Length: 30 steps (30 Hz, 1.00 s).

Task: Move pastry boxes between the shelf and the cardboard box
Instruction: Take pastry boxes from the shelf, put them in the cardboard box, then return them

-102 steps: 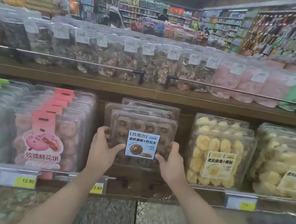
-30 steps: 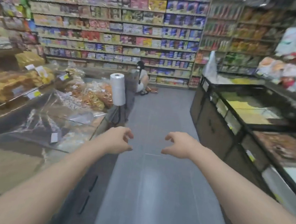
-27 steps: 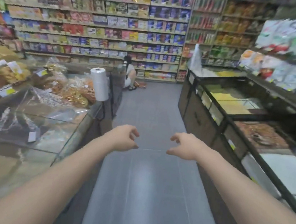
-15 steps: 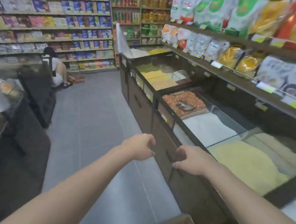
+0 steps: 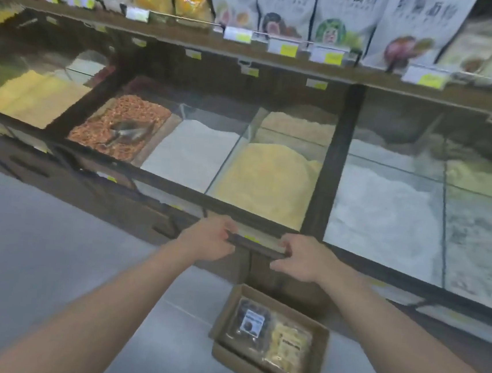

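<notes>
Both bare forearms reach forward over the grey tiled floor point(image 5: 31, 250). The left hand point(image 5: 208, 240) and the right hand point(image 5: 303, 262) hang with loosely curled fingers, each grip released and grasping nothing; the dark front edge of the glass-covered bulk grain bins point(image 5: 270, 173) shows between them, but whether the fingers touch it cannot be told through the blur.

Below the hands, the open brown cardboard box point(image 5: 316, 364) sits on the floor just in front of the bins. Two clear plastic pastry boxes lie flat inside it side by side: the dark chocolate pastry box with a white square label point(image 5: 251, 322) on the left, the pale yellow pastry box point(image 5: 287, 349) on the right.

Half a second ago only a corner of the cardboard box showed at the bottom edge; now the whole box is in view, and the view faces the bins squarely instead of along the aisle. The crouching person and the far snack shelves have gone from view. A metal scoop point(image 5: 129, 133) lies in the reddish-brown grain, and printed flour bags point(image 5: 339, 12) stand on the wooden shelf point(image 5: 281, 60) above.
</notes>
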Available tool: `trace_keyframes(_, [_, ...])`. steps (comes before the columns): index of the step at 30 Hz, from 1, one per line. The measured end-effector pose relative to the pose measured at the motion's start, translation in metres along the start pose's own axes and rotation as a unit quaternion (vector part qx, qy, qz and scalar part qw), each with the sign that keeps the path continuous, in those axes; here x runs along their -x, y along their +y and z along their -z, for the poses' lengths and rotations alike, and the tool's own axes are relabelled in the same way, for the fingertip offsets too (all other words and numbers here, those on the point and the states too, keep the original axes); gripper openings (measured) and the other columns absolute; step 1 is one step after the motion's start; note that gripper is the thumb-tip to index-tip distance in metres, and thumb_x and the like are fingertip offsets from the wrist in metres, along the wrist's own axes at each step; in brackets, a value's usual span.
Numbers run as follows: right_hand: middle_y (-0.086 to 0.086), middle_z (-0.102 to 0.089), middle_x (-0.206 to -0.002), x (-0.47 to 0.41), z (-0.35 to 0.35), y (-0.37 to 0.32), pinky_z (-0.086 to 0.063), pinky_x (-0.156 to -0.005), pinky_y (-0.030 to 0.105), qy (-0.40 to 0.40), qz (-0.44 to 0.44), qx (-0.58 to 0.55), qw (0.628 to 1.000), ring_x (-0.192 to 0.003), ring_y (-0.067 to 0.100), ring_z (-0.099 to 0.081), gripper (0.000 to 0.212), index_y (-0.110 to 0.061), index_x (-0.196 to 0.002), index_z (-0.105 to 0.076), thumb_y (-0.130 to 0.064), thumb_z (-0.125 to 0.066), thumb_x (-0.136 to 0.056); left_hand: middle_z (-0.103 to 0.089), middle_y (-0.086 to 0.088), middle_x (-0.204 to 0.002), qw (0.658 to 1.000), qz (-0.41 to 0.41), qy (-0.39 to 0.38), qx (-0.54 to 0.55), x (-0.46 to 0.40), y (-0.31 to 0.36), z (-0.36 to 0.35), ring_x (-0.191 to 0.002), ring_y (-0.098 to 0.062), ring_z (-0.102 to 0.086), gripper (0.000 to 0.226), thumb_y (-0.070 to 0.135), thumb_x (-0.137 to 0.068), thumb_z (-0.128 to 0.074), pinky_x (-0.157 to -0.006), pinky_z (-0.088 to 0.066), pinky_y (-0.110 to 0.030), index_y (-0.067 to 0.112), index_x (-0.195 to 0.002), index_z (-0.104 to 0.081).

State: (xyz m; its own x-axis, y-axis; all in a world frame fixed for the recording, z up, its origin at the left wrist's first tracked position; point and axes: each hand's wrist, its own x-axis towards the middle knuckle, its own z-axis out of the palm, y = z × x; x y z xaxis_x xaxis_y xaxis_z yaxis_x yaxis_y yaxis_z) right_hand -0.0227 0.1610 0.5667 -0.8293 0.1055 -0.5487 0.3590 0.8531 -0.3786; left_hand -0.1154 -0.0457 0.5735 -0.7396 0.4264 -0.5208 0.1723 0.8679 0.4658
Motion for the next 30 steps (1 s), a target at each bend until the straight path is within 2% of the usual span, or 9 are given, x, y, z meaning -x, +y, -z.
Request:
trace_keyframes(2, [0.002, -0.061, -0.131, -0.004, -0.01, 0.017, -0.052, -0.095, 0.038, 0.003, -0.038, -0.034, 0.999, -0.115, 0.024, -0.061, 0.054, -0.024, -0.131, -0.058, -0.049, -0.068, -0.084, -0.063, -0.001, -0.11, 0.999, -0.017, -0.042, 0.001, -0.024, 0.004, -0.02, -0.104, -0.02, -0.063, 0.04, 0.023, -0.093, -0.068, -0.089, -0.051, -0.027, 0.02, -0.132, -0.057])
trace_keyframes(5, [-0.001, -0.062, -0.132, -0.016, -0.042, 0.049, -0.051, -0.097, 0.037, 0.001, -0.087, -0.081, 0.993, -0.117, 0.021, -0.06, 0.056, -0.028, -0.134, -0.056, -0.05, -0.068, -0.084, -0.065, 0.006, -0.101, 0.996, -0.037, -0.081, 0.007, -0.057, -0.001, -0.065, -0.106, -0.024, -0.068, 0.044, 0.03, -0.084, -0.07, -0.083, -0.052, -0.029, 0.026, -0.126, -0.06])
trace_keyframes(9, [-0.002, -0.066, -0.128, -0.038, -0.117, 0.101, -0.051, -0.096, 0.036, -0.035, -0.149, -0.145, 0.977, -0.111, 0.019, -0.061, 0.055, -0.031, -0.13, -0.059, -0.055, -0.07, -0.082, -0.067, 0.012, -0.108, 0.99, -0.021, -0.142, -0.013, -0.103, -0.031, -0.146, -0.109, -0.016, -0.066, 0.042, 0.033, -0.083, -0.072, -0.094, -0.054, -0.031, 0.034, -0.123, -0.06])
trace_keyframes(12, [-0.003, -0.066, -0.126, -0.062, -0.197, 0.154, -0.051, -0.096, 0.035, -0.05, -0.207, -0.196, 0.957, -0.115, 0.02, -0.061, 0.055, -0.033, -0.128, -0.061, -0.054, -0.072, -0.079, -0.07, 0.009, -0.112, 0.986, 0.0, -0.163, -0.02, -0.138, -0.065, -0.221, -0.107, -0.019, -0.066, 0.039, 0.034, -0.082, -0.074, -0.094, -0.057, -0.038, 0.035, -0.119, -0.061])
trace_keyframes(15, [-0.003, -0.067, -0.118, -0.093, -0.288, 0.212, -0.053, -0.094, 0.037, -0.072, -0.255, -0.242, 0.934, -0.111, 0.022, -0.063, 0.052, -0.033, -0.118, -0.066, -0.057, -0.073, -0.072, -0.069, 0.003, -0.115, 0.984, 0.01, -0.171, -0.046, -0.177, -0.101, -0.306, -0.109, -0.024, -0.064, 0.031, 0.033, -0.09, -0.069, -0.094, -0.055, -0.036, 0.029, -0.119, -0.062])
trace_keyframes(21, [-0.001, -0.066, -0.118, -0.169, -0.466, 0.314, -0.052, -0.096, 0.037, -0.069, -0.318, -0.344, 0.881, -0.109, 0.025, -0.065, 0.073, -0.021, -0.113, -0.072, -0.067, -0.086, -0.057, -0.061, -0.008, -0.137, 0.974, 0.042, -0.193, -0.113, -0.253, -0.196, -0.475, -0.122, -0.033, -0.059, 0.053, 0.04, -0.091, -0.064, -0.092, -0.047, -0.032, 0.028, -0.141, -0.051])
trace_keyframes(24, [0.003, -0.06, -0.117, -0.2, -0.531, 0.343, -0.046, -0.085, 0.031, -0.087, -0.327, -0.333, 0.88, -0.109, 0.026, -0.06, 0.053, -0.022, -0.116, -0.068, -0.054, -0.079, -0.076, -0.055, -0.009, -0.144, 0.969, 0.068, -0.2, -0.127, -0.287, -0.234, -0.539, -0.128, -0.033, -0.056, 0.058, 0.031, -0.092, -0.067, -0.092, -0.043, -0.029, 0.024, -0.146, -0.048])
trace_keyframes(27, [0.005, -0.058, -0.133, -0.233, -0.584, 0.366, -0.042, -0.083, 0.029, -0.077, -0.327, -0.325, 0.884, -0.106, 0.019, -0.054, 0.056, -0.021, -0.127, -0.064, -0.048, -0.078, -0.08, -0.051, -0.008, -0.147, 0.966, 0.075, -0.203, -0.142, -0.32, -0.264, -0.59, -0.13, -0.03, -0.053, 0.059, 0.024, -0.089, -0.068, -0.088, -0.039, -0.028, 0.023, -0.146, -0.049])
trace_keyframes(30, [0.005, -0.056, -0.131, -0.261, -0.626, 0.38, -0.041, -0.076, 0.026, -0.072, -0.341, -0.322, 0.88, -0.102, 0.019, -0.052, 0.06, -0.021, -0.135, -0.057, -0.045, -0.076, -0.084, -0.047, -0.01, -0.147, 0.965, 0.087, -0.192, -0.154, -0.353, -0.289, -0.627, -0.129, -0.032, -0.053, 0.065, 0.02, -0.086, -0.067, -0.09, -0.042, -0.03, 0.021, -0.147, -0.045])
